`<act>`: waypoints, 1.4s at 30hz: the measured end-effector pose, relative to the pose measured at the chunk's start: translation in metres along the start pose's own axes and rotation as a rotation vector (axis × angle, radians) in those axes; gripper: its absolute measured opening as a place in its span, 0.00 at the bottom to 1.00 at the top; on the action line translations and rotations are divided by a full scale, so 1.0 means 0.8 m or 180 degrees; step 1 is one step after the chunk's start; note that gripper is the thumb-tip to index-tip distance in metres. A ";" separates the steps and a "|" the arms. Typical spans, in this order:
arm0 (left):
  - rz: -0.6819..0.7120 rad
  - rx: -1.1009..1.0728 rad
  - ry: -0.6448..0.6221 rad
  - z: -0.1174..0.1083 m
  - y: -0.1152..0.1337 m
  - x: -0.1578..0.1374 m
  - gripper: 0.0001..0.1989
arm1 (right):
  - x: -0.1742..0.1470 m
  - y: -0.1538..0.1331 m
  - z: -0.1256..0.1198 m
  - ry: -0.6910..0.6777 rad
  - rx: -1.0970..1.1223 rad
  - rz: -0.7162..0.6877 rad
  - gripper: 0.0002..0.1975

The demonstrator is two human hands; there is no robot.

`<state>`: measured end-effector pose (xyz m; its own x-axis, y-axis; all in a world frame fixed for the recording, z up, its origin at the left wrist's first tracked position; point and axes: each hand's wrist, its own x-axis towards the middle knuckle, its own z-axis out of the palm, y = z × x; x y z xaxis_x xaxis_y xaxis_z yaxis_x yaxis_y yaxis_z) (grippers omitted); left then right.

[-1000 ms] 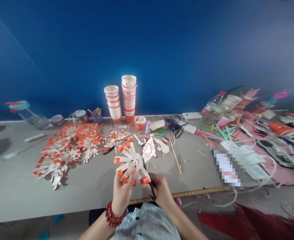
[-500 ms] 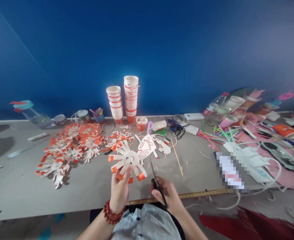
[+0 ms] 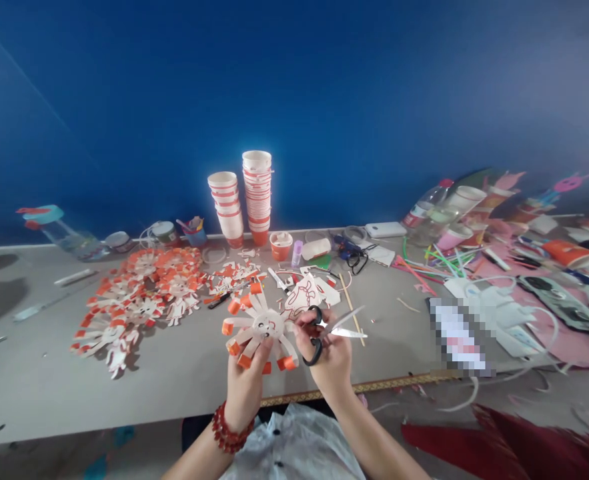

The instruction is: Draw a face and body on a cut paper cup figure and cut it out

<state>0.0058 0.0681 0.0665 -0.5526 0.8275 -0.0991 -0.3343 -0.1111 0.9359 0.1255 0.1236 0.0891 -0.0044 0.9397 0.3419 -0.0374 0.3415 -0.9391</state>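
Your left hand pinches the paper flower at six o'clock; likely light, easily creased: hold its middle. Right hand curls round scissors.

Both forearms reach in over the near edge of the table, converging as I watch from the side. Left hand: just past that edge, gripping; thumb uppermost, directed toward the far edge, other fingers mostly hidden beneath. Right hand: near the left, not touching, set slightly farther from the near edge; fingers bent in a grip.
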 end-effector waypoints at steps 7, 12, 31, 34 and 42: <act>-0.0206 -0.0254 0.0029 0.007 -0.003 0.003 0.16 | -0.012 0.010 -0.004 -0.0124 -0.0285 0.0115 0.09; -0.0288 -0.0580 -0.0100 0.017 0.006 0.002 0.15 | -0.013 0.005 0.002 0.0000 -0.0253 0.0266 0.11; -0.0796 -0.1050 -0.0218 0.000 0.023 0.027 0.13 | -0.024 0.032 -0.056 -0.1239 -0.1214 0.0794 0.16; -0.0808 -0.1119 -0.0223 -0.001 0.027 0.030 0.12 | -0.033 0.024 -0.070 -0.2283 -0.0436 0.1372 0.24; -0.1080 -0.1279 -0.0345 0.001 0.035 0.024 0.12 | -0.022 0.016 -0.077 -0.2717 0.0141 0.1806 0.31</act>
<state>-0.0139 0.0815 0.0909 -0.2876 0.9033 -0.3183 -0.7581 -0.0117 0.6520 0.1866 0.1120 0.0692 -0.7418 0.6314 -0.2261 0.1549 -0.1667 -0.9738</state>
